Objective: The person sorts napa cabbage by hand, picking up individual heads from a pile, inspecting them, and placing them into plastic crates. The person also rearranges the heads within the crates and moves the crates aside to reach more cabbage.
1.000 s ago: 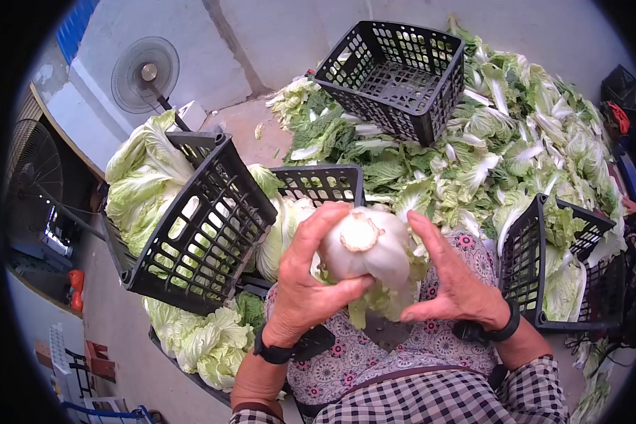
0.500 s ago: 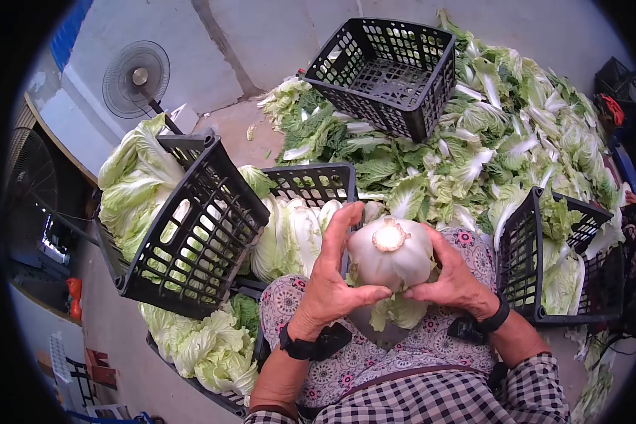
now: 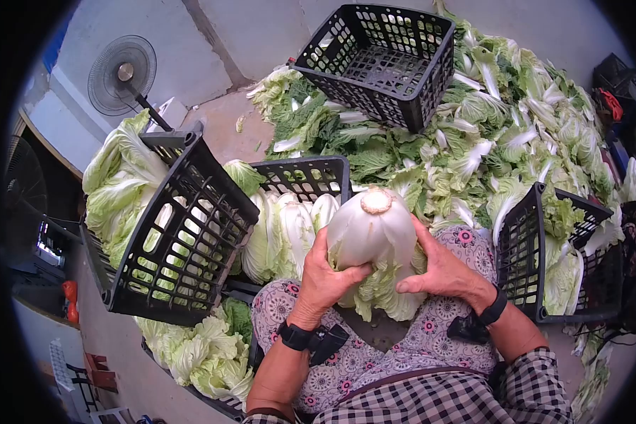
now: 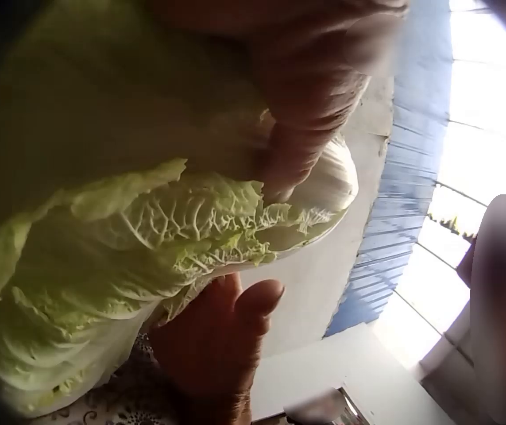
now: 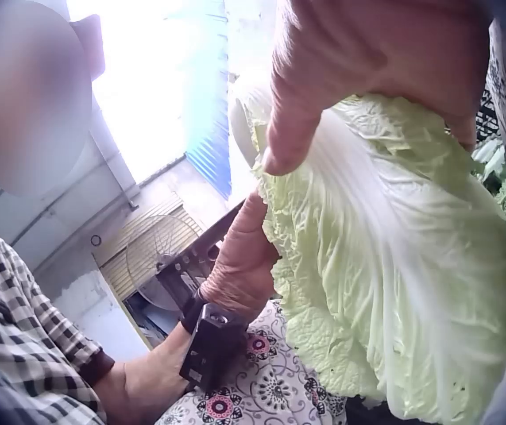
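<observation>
A napa cabbage stands upright over the person's lap, its pale cut base facing up and leafy end down. The left hand holds it from the left side, thumb across the near side, fingers mostly hidden behind. On the opposite side, the right hand grips it, fingers also hidden. In the right wrist view, the right hand lies over the cabbage, thumb on its outer leaf. The left wrist view shows the left thumb against the crinkled leaves.
A tilted black crate of cabbages stands at left, beside another crate holding cabbages. More cabbages lie below. A loose leaf heap spreads behind, bearing a black crate. Another crate with leaves stands at right.
The right hand has come in from beside the cabbage and now holds it together with the left. The cabbage has been raised more upright, showing more of its side and leaves.
</observation>
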Tool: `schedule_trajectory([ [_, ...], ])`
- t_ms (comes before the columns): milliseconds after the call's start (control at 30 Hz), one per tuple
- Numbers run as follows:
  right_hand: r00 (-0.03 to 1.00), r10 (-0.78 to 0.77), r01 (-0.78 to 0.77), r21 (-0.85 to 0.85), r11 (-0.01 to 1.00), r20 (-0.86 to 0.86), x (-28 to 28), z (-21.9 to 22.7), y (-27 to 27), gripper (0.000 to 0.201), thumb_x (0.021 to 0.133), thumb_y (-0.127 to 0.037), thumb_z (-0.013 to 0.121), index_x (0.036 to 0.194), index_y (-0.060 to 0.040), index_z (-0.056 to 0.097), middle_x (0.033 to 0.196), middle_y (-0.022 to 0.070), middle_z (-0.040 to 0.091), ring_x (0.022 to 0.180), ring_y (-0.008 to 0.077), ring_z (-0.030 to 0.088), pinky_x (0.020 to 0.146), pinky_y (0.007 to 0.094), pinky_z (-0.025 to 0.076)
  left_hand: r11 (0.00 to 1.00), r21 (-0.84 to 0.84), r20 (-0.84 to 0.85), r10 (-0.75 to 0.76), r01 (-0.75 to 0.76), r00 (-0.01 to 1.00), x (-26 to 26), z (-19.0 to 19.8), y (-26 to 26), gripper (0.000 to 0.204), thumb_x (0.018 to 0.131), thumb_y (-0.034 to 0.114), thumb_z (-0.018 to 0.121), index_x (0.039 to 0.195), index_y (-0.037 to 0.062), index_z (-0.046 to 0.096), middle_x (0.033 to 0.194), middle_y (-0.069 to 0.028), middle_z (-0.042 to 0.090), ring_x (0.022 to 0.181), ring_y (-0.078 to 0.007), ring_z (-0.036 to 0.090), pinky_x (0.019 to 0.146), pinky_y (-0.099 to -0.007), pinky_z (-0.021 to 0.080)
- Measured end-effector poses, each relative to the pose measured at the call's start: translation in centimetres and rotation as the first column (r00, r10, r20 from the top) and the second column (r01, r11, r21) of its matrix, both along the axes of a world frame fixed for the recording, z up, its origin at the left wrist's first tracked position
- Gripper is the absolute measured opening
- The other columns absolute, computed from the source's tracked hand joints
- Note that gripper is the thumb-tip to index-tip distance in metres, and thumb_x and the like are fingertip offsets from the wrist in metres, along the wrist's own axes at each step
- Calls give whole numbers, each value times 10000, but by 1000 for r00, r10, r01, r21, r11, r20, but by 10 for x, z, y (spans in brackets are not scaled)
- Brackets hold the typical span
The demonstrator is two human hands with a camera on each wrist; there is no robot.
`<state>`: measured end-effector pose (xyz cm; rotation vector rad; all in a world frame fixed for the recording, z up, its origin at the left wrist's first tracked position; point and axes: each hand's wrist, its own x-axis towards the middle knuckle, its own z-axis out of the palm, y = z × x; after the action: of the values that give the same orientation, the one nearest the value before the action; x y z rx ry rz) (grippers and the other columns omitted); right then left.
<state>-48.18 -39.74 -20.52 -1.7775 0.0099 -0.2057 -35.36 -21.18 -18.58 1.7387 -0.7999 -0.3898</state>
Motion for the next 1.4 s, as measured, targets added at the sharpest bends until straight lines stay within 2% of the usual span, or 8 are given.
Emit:
schedule_trajectory([
  [33,1000,15,-16,-37,999,-12,1,-4,-1,1114,649,-390,834,1457,-30,158,1426,197,334,1338,280,319,1102,382,267,1000,22,-2,-5,5,1000,-1,3,1,749,613,160,808,1256,10,454,1092,-116,627,988,-183,611,886,-318,479],
  [133,998,28,-21,99,995,-64,1,-10,-2,1070,670,-356,827,1453,-26,176,1408,197,361,1322,282,345,1097,382,280,998,-7,-15,-57,56,998,-2,-1,1,772,617,176,822,1267,7,442,1111,-120,620,1009,-187,604,897,-322,475],
  [367,997,5,1,72,997,-76,-4,-4,-3,998,683,-335,821,1432,-17,243,1366,194,419,1284,281,400,1071,378,325,992,-24,-84,-126,125,988,-3,-7,-1,839,623,203,835,1311,1,398,1162,-136,594,1061,-204,582,926,-334,462],
  [867,995,9,-4,50,999,-96,-6,-2,-2,968,687,-301,815,1427,-17,259,1357,195,432,1276,281,414,1066,377,333,990,14,-91,-139,141,986,-5,-4,1,908,624,255,847,1345,3,354,1197,-146,570,1106,-220,558,957,-342,443],
  [1167,996,90,-88,61,994,-22,-5,-10,-1,987,694,-337,820,1435,-28,246,1368,160,422,1289,262,384,1082,381,295,960,46,-129,-270,277,954,-3,-17,1,1138,597,280,868,1437,24,145,1377,-190,380,1262,-280,421,1056,-375,347],
  [1267,990,132,-125,134,983,-50,-4,-11,-1,999,680,-334,833,1436,-38,251,1399,125,392,1305,233,348,1097,382,266,971,-29,-26,-237,236,971,-5,-24,-1,1051,578,235,874,1398,22,252,1296,-174,481,1192,-256,498,1009,-365,401],
  [1333,985,155,-140,185,973,-70,-5,-9,-1,1012,675,-339,835,1438,-37,244,1400,125,389,1303,230,349,1094,377,270,989,9,-84,-148,150,985,-3,-15,1,956,574,195,868,1346,22,331,1217,-149,549,1116,-229,552,962,-351,440],
  [1400,990,88,-75,110,991,-115,-3,-5,-2,1028,669,-341,839,1442,-36,234,1403,126,384,1302,231,348,1090,373,278,997,24,-76,-69,71,995,-5,-9,0,873,570,159,861,1294,23,394,1141,-123,602,1043,-203,593,918,-338,471],
])
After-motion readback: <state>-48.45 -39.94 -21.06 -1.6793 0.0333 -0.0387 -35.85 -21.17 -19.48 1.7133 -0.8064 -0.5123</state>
